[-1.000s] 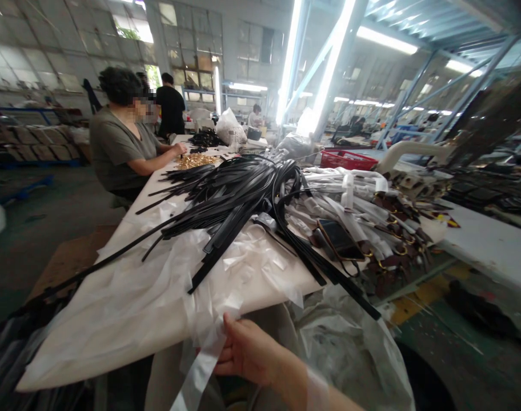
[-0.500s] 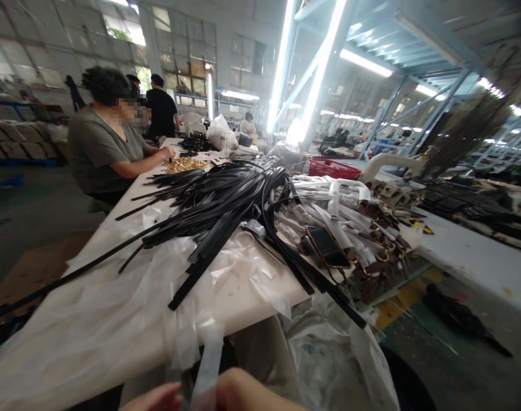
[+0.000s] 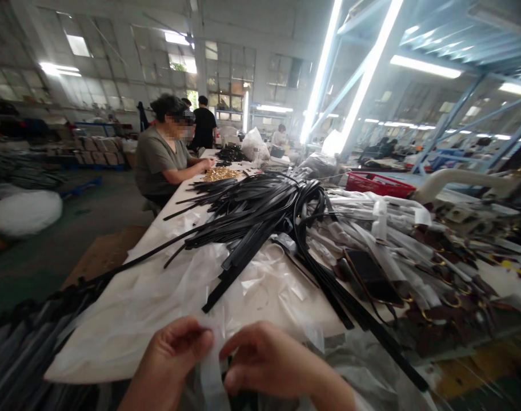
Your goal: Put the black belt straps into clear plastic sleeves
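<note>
Left hand (image 3: pixel 170 351) is pinching a translucent strip (image 3: pixel 211 368), which is hanging between both hands at the near table (image 3: pixel 93 357) edge. Right hand (image 3: pixel 271 357) is curling beside it, its grip unclear. Black straps (image 3: pixel 247 220) are lying beyond.

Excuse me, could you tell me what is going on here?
A person's left hand pinches a translucent plastic strip at the near edge of the table. The right hand is close beside the strip; whether it touches is unclear. Beyond them lies a heap of black straps, with a smartphone and white-wrapped handles to its right. Farther along, a co-worker sits with hands near a pile of gold-coloured pieces.
</note>
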Demonstrator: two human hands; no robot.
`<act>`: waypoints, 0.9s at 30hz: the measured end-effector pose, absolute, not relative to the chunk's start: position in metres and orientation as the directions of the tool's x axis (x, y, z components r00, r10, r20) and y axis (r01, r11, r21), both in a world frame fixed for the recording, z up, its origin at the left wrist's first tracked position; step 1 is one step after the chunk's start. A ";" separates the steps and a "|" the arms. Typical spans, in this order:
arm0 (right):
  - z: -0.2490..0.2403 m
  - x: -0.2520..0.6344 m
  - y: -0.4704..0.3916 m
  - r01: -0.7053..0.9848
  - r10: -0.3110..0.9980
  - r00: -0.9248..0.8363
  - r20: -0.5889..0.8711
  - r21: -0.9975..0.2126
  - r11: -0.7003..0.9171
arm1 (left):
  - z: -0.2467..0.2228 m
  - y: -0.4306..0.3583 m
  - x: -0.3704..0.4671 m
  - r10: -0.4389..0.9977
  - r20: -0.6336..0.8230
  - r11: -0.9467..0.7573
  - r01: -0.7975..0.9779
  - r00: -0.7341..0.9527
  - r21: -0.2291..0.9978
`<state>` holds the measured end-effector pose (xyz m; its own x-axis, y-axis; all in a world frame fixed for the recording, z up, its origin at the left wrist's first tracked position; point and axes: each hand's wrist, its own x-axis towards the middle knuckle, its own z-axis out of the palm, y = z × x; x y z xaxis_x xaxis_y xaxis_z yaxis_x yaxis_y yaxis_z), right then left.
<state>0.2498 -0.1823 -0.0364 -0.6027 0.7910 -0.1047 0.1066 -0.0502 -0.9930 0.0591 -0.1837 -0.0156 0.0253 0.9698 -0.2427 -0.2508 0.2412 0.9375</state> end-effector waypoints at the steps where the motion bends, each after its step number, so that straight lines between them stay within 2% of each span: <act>1: -0.029 0.257 -0.165 0.093 0.833 -0.545 -0.092 -0.994 -0.049 | -0.009 -0.175 0.052 0.974 -0.225 0.222 -0.237 0.014 0.946; 4: -0.012 0.277 -0.099 0.171 0.911 -0.406 0.073 -0.973 0.154 | 0.014 -0.138 0.034 0.994 -0.109 0.107 -0.144 -0.007 0.984; 7: -0.003 0.288 -0.037 0.441 0.902 -0.412 0.126 -0.839 0.319 | 0.031 -0.088 0.031 0.999 0.040 -0.040 -0.015 0.006 0.999; 9: 0.001 0.289 -0.010 0.494 0.893 -0.418 0.169 -0.782 0.380 | 0.034 -0.055 0.036 0.996 0.050 -0.054 0.065 0.069 0.996; 12: 0.005 0.283 0.008 0.457 0.808 -0.538 0.241 -0.722 0.519 | 0.030 -0.020 0.047 0.987 0.008 -0.027 0.118 0.163 0.993; 16: 0.001 0.265 0.010 0.333 0.580 -0.748 0.323 -0.573 0.749 | 0.022 -0.004 0.053 0.979 0.058 -0.078 0.097 0.198 0.992; 20: -0.010 0.252 0.009 0.334 0.549 -0.769 0.327 -0.528 0.781 | 0.008 -0.002 0.046 0.981 0.092 -0.094 0.007 0.173 0.996; 22: -0.011 0.252 0.005 0.332 0.549 -0.746 0.376 -0.505 0.797 | -0.001 0.000 0.042 0.982 0.080 -0.073 -0.045 0.170 0.996; 27: -0.001 0.261 -0.011 0.389 0.617 -0.577 0.535 -0.484 0.784 | -0.013 0.007 0.038 0.972 0.051 -0.052 -0.002 0.228 0.999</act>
